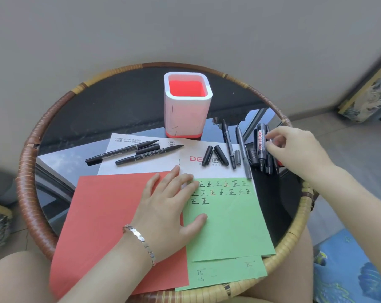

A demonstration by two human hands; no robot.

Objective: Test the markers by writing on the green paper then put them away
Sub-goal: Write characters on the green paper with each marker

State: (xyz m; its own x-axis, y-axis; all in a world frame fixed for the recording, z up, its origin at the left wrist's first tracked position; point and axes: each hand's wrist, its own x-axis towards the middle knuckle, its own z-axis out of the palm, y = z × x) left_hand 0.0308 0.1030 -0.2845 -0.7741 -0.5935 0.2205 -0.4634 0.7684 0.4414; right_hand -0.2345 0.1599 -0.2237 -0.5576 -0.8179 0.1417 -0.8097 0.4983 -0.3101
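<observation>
A green paper (229, 224) with rows of written characters lies at the table's front right. My left hand (169, 206) rests flat on its left edge, fingers spread. My right hand (294, 147) hovers over a pile of black markers (261, 149) at the right, fingertips pinched at the top of a whiteboard marker; whether they grip it is unclear. Two uncapped markers (137, 153) lie on white paper at the left, two loose caps (214, 155) in the middle. A white pen holder (187, 112) with a red inside stands behind.
A red paper (110, 226) lies under my left hand, beside the green sheet. White printed sheets (145, 167) lie beneath. The round glass table has a raised wicker rim (32, 162). Two thin pens (235, 145) lie between caps and pile.
</observation>
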